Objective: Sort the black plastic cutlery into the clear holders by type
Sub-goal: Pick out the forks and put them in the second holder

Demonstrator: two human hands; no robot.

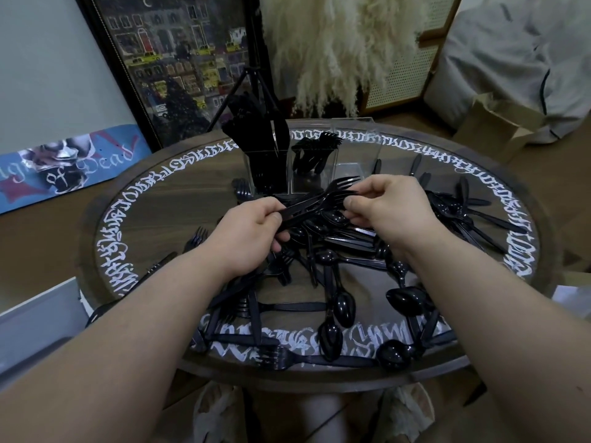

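My left hand [252, 230] grips the handles of a bunch of black forks [323, 199] above the table's middle. My right hand [382, 207] pinches the same bunch near the tines. Behind them stand clear holders: the left one [267, 167] is full of upright knives, the middle one [311, 161] holds forks, the right one [356, 155] looks empty. Loose black spoons [343, 306], forks [281, 358] and knives [348, 243] lie heaped over the round table [153, 199].
The wooden table has white lettering around its rim. A framed picture [172, 59] and a tripod [252, 87] stand behind it, pampas grass [339, 49] to the right, a cardboard box [499, 123] at far right, a skateboard deck [70, 161] at left.
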